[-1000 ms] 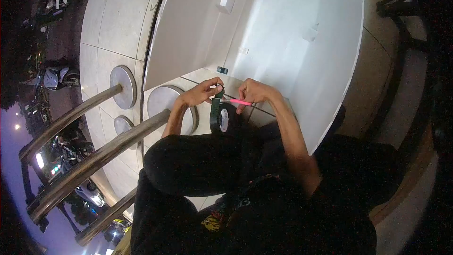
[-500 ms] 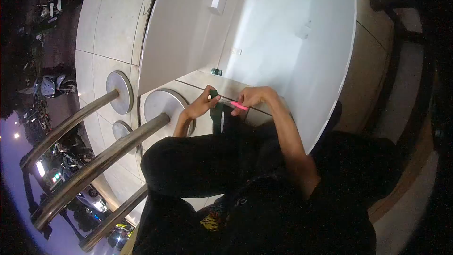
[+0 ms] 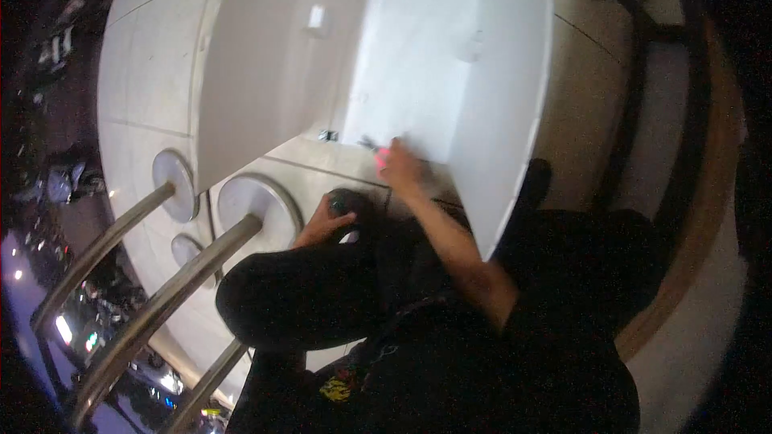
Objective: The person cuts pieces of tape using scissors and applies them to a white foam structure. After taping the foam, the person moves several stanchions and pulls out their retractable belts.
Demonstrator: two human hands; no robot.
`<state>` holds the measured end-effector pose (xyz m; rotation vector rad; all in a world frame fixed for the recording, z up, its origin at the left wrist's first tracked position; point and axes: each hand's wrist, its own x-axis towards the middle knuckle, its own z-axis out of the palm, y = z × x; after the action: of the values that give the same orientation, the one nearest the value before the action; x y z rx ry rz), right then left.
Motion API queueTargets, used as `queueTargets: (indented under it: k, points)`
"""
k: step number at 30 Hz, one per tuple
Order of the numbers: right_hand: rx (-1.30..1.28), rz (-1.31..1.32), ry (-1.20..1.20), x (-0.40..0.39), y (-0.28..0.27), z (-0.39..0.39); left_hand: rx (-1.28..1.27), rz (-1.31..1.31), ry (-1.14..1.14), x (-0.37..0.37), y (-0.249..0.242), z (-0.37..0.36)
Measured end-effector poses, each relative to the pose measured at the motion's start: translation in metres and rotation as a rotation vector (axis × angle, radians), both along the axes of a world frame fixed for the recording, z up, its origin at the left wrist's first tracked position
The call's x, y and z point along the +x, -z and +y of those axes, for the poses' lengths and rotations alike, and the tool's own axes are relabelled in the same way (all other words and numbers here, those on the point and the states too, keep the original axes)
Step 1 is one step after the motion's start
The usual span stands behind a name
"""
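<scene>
Pink-handled scissors (image 3: 383, 159) are in my right hand (image 3: 404, 170), their blades pointing up and left near the lower edge of the white panel (image 3: 418, 72). My left hand (image 3: 326, 219) is low, beside my dark knee, with its fingers closed round a small dark green object (image 3: 337, 206). The two hands are apart. On the tiles beyond them, at the foot of the white panels, lies a small dark item (image 3: 328, 136) with a pale mark. The right hand and the scissors are smeared by motion.
Metal tubes with round bases (image 3: 261, 193) stand on the tiled floor (image 3: 157, 40) at the left. A grey-white side panel (image 3: 273, 48) rises behind them. Dark bench-like framing (image 3: 643, 112) is at the right. Parked motorbikes (image 3: 68, 181) and lights show far left.
My hands have separated. The right hand moved the scissors up toward the panel, while the left dropped toward my knee with the green object. The whole view has shifted.
</scene>
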<state>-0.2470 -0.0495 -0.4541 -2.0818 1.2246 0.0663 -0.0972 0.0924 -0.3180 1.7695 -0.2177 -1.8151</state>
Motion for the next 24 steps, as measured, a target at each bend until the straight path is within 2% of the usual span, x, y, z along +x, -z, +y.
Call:
queueTargets:
  k: [1,2,3,4,5,6,7,8,9,10,12,14,15,16,17,18,19,20,21,22,23,24]
  points:
    - [-0.017,-0.041,-0.046,-0.005,0.023,0.006,-0.030,-0.001,0.027,0.002,0.005,0.004]
    - [0.070,0.003,-0.032,0.000,0.015,0.003,-0.062,-0.001,0.058,0.004,0.011,0.007]
    - [0.159,0.043,-0.014,0.008,0.010,0.002,0.040,0.013,0.011,0.003,0.007,0.002]
    - [0.220,-0.070,0.022,0.009,0.015,0.004,0.142,0.022,-0.035,0.003,-0.004,-0.005]
    - [0.246,-0.128,0.096,0.007,-0.018,-0.004,0.203,0.016,-0.003,0.002,-0.020,-0.012]
    - [0.286,-0.312,0.221,0.010,-0.017,0.001,0.258,0.004,0.030,0.004,-0.027,-0.016]
    - [0.557,-0.382,0.422,0.019,-0.028,-0.001,0.248,-0.082,0.155,0.007,-0.034,-0.016]
    - [0.483,-0.424,0.453,0.026,-0.018,0.010,0.224,-0.168,0.273,0.008,-0.035,-0.012]
    - [0.551,-0.462,0.491,0.030,-0.027,0.007,0.141,-0.232,0.245,0.014,-0.019,0.008]
    - [0.461,-0.433,0.482,0.041,-0.002,0.018,0.057,-0.297,0.197,0.016,0.003,0.014]
    - [0.788,-0.707,0.545,0.046,-0.024,0.010,0.106,-0.191,0.111,0.016,-0.017,-0.022]
    - [0.833,-0.945,0.428,0.043,-0.048,0.005,-0.035,-0.119,-0.105,0.014,-0.009,-0.033]
    - [0.925,-0.933,0.479,0.044,-0.057,0.000,-0.185,-0.119,-0.155,0.017,0.012,-0.030]
    - [1.030,-0.924,0.530,0.046,-0.058,0.001,-0.190,-0.125,-0.162,0.014,0.008,-0.043]
    - [0.901,-0.911,0.468,0.044,-0.048,0.003,-0.153,-0.182,0.022,0.013,-0.009,-0.059]
    - [0.893,-0.934,0.487,0.040,-0.046,0.007,-0.119,-0.247,0.200,0.017,-0.026,-0.076]
    - [0.877,-0.961,0.494,0.036,-0.050,0.008,-0.117,-0.108,0.277,0.027,-0.020,-0.071]
    - [1.036,-0.951,0.603,0.029,-0.078,-0.005,-0.065,-0.222,0.311,0.018,-0.064,-0.098]
    - [1.029,-0.941,0.653,0.034,-0.067,0.000,-0.200,-0.348,0.498,0.033,-0.019,-0.077]
    - [1.083,-0.988,0.652,0.033,-0.086,-0.004,-0.098,-0.181,0.519,0.031,-0.072,-0.126]
    - [1.003,-1.005,0.650,0.036,-0.105,-0.004,-0.228,-0.163,0.562,0.039,-0.089,-0.146]
    - [1.182,-1.001,0.800,0.042,-0.123,-0.004,-0.093,-0.141,0.510,0.042,-0.107,-0.162]
